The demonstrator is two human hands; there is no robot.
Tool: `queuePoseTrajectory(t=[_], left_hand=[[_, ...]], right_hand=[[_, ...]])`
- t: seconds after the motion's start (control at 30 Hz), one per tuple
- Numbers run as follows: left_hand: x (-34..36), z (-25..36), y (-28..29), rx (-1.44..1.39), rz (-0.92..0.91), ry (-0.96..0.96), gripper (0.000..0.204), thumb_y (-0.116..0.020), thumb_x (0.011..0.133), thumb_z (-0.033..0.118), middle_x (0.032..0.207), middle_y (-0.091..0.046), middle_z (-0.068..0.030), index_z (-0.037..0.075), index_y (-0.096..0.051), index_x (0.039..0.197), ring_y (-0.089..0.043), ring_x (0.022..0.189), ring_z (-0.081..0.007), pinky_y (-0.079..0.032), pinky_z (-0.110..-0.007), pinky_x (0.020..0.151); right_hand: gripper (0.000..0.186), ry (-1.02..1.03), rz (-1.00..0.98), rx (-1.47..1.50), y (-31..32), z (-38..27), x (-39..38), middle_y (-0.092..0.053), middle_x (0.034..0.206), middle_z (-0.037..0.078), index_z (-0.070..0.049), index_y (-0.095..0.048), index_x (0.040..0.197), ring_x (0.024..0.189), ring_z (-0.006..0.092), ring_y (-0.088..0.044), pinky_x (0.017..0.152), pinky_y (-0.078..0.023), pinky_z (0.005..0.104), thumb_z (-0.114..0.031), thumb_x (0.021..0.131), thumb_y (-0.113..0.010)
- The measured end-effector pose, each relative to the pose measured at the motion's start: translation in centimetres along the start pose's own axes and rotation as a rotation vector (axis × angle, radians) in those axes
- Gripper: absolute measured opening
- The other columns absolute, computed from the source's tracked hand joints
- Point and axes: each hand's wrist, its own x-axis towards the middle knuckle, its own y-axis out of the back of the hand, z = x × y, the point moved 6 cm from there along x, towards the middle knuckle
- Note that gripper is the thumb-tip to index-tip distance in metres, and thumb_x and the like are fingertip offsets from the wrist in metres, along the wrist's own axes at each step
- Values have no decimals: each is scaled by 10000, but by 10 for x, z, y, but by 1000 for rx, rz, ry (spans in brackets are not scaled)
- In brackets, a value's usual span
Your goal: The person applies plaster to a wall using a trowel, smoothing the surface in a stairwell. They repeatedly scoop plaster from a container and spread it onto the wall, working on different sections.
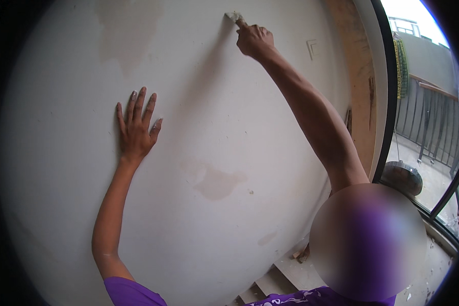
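My right hand (255, 41) is stretched up to the top of the view, its fingers closed round a putty knife (234, 18). White putty covers the knife's blade, which is at the white wall (188, 127); most of the handle is hidden in my fist. Lower and to the left, my left hand (136, 127) lies against the same wall with its fingers spread and nothing in it. Whitish smears show on its fingertips. Greyish-beige patches mark the wall, one above my left hand and another below and right of it.
A wooden frame (359, 61) edges the wall on the right, beside a dark-framed glass door (391, 102). Beyond it are a railing (433, 132) and a dark round object (403, 177). Flat panels or tiles (290, 273) lie at the wall's foot. A blurred disc covers the lower right.
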Motion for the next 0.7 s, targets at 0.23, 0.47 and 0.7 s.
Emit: queuePoseTrajectory(t=[0.23,0.47,0.7], left_hand=[[0,-3,4,-3,7,17,596,-411,965,504,1577,-245,6,278,-298,1505,-255,1440,-221,-102,-538,1189],[0,-3,0,-34,59,15,579,-413,968,496,1569,-262,6,269,-323,1493,-277,1430,-218,-131,-540,1185],[3,-3,0,-52,29,33,577,-447,956,477,1570,-260,9,280,-333,1486,-270,1433,-213,-118,-533,1193]], right_hand=[[427,-17,1,-49,-3,-6,19,-660,1125,188,-167,-501,1350,1053,378,-631,891,-504,475,-265,936,-466],[474,-205,-186,386,20,19,16,-696,985,159,-187,-473,1384,799,308,-685,793,-527,435,-300,929,-404],[470,-119,-48,222,5,12,-5,-675,1057,188,-252,-433,1425,1008,370,-643,887,-502,481,-342,972,-346]])
